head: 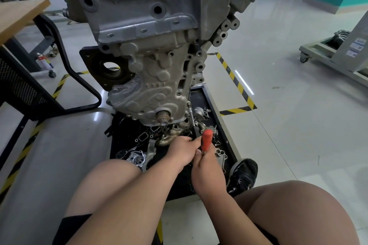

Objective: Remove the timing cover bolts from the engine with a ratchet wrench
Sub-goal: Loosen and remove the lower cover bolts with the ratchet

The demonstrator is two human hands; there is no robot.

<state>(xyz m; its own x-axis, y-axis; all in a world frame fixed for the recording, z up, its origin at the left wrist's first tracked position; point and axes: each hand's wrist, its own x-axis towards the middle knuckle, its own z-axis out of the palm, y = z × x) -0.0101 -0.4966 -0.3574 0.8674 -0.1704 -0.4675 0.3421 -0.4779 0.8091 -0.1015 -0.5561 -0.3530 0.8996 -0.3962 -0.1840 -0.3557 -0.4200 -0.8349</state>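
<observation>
Red-handled ratchet wrench (206,141) is clamped in the grip of your right hand (207,165); your left hand (182,150) pinches it at its head. Its extension bar (190,112) runs up to the lower right edge of the timing cover (151,93) on the engine (139,6).

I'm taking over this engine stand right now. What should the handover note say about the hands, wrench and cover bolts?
Right hand grips the red handle of the ratchet wrench; left hand holds it near the head. Its extension runs up to the right edge of the timing cover, low on the engine. Cover is still mounted; bolts already out cannot be counted. Left: finish this bolt, then the others.
</observation>
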